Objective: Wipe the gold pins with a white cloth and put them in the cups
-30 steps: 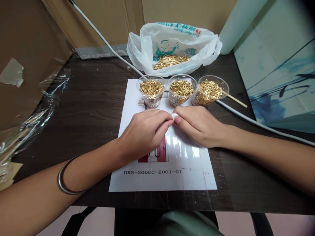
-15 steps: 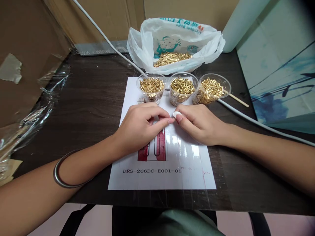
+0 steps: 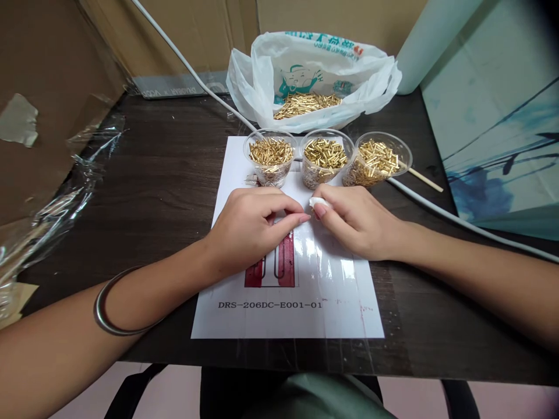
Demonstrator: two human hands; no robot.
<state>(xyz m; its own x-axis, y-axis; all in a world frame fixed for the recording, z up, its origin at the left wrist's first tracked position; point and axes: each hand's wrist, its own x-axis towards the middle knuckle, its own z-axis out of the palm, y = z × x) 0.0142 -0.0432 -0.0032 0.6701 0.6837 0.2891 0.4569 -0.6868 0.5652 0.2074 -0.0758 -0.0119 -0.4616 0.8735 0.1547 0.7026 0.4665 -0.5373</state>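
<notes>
Above the printed sheet [image 3: 340, 317], my left hand [image 3: 257, 224] is closed, thumb and forefinger pinched together. Anything between those fingertips is too small to make out. Just right of it, my right hand [image 3: 358, 221] is closed with a small white wad [image 3: 319, 201], perhaps tissue or tape, at its thumb and forefinger. The two sets of fingertips are close together. Behind the hands stand three clear plastic cups of small gold-coloured metal pins: a left cup [image 3: 271, 156], a middle cup [image 3: 325, 156] and a right cup [image 3: 378, 160].
A white plastic bag [image 3: 375, 87] with more gold pins stands behind the cups. A white cable [image 3: 458, 212] crosses the dark table [image 3: 152, 174], and a thin wooden stick [image 3: 425, 180] lies by the right cup. Cardboard [image 3: 196, 41] walls the back; crumpled clear wrap [image 3: 65, 215] lies at left.
My left fingertips have drawn slightly apart from the right hand's, so a small gap shows between them. Otherwise both hands keep nearly the same place.
</notes>
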